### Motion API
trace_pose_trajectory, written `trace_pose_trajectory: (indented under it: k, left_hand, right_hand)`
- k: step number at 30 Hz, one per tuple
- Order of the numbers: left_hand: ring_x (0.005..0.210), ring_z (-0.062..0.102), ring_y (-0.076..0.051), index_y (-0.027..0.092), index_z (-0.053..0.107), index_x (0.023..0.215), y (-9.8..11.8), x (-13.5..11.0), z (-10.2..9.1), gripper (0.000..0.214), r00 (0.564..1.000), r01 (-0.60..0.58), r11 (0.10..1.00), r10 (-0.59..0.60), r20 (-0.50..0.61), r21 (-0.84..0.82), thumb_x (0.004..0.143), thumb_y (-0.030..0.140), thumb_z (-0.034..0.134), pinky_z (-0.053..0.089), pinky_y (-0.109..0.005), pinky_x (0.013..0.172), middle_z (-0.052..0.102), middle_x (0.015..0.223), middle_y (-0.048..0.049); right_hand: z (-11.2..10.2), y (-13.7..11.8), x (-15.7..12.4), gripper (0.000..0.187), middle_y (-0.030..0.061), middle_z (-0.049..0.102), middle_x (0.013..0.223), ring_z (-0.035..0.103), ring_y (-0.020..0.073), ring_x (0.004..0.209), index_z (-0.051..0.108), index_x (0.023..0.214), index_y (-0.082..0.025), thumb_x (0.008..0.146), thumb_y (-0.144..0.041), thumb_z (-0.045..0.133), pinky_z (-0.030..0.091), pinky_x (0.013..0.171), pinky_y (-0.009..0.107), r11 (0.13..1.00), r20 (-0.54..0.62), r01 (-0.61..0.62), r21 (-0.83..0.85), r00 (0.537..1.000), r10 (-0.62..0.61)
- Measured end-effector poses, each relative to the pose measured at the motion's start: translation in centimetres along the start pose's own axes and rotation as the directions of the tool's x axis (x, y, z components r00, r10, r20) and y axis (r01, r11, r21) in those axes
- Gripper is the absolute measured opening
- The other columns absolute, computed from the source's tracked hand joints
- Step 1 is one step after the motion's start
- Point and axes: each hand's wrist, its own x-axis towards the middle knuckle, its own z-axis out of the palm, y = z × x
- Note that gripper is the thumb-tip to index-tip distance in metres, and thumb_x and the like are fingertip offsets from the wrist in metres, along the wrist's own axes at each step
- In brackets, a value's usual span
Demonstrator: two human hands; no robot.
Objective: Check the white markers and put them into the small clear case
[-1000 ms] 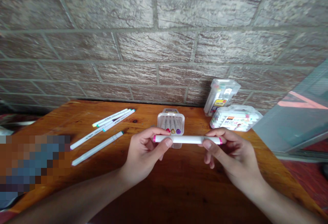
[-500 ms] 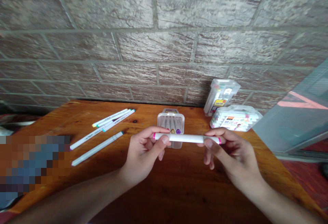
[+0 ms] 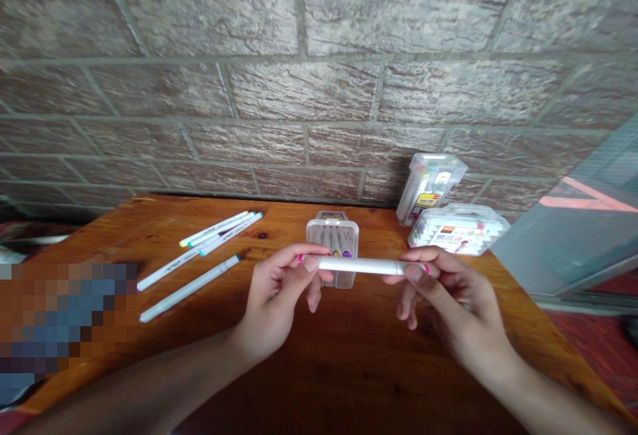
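Observation:
A white marker (image 3: 356,265) with pink ends lies level between my two hands, above the table. My left hand (image 3: 279,295) pinches its left end between thumb and fingers. Its right end is gripped the same way by my right hand (image 3: 456,295), with the thumb on the near side. Just behind the marker is an open clear plastic case (image 3: 353,229) holding several markers, among them ones with gold and purple ends. The marker partly hides the front of that case.
Several loose markers (image 3: 169,270) lie on the wooden table (image 3: 279,382) to the left. At the back right, a tall clear marker box (image 3: 423,186) stands behind a carry case of markers (image 3: 458,232). A brick wall (image 3: 299,89) rises behind the table.
The marker has turned slightly in my fingers, and both thumbs have shifted on it: less of its pink ends shows. Nothing else on the table has moved.

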Motion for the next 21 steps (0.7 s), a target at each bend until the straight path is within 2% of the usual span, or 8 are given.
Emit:
trace_pose_trajectory:
  k: [11, 21]
  left_hand:
    - [0.050, 0.059, -0.010, 0.018, 0.082, 0.116, 0.30, 0.02, 0.23, 0.027, 1.000, 0.015, 0.993, -0.018, -0.023, -0.117, 0.100, 0.036, 0.070, 0.050, -0.022, 0.048, 0.079, 0.080, -0.0083]
    - [0.051, 0.059, -0.011, 0.015, 0.082, 0.116, 0.42, 0.13, 0.16, 0.029, 0.999, 0.022, 0.987, -0.026, -0.021, -0.158, 0.100, 0.035, 0.069, 0.050, -0.023, 0.048, 0.079, 0.081, -0.0100]
  right_hand:
    - [0.02, -0.02, -0.02, 0.014, 0.0077, 0.084, 0.098, 0.071, 0.0137, 0.051, 0.078, 0.111, -0.023, 0.103, -0.031, 0.070, 0.058, 0.044, 0.022, 0.991, 0.035, -0.026, 0.128, 0.999, 0.022]
    - [-0.15, -0.19, -0.18, 0.021, 0.0116, 0.085, 0.105, 0.071, 0.0156, 0.049, 0.078, 0.116, -0.022, 0.102, -0.035, 0.069, 0.058, 0.040, 0.025, 0.987, 0.035, -0.059, 0.150, 0.998, 0.054]
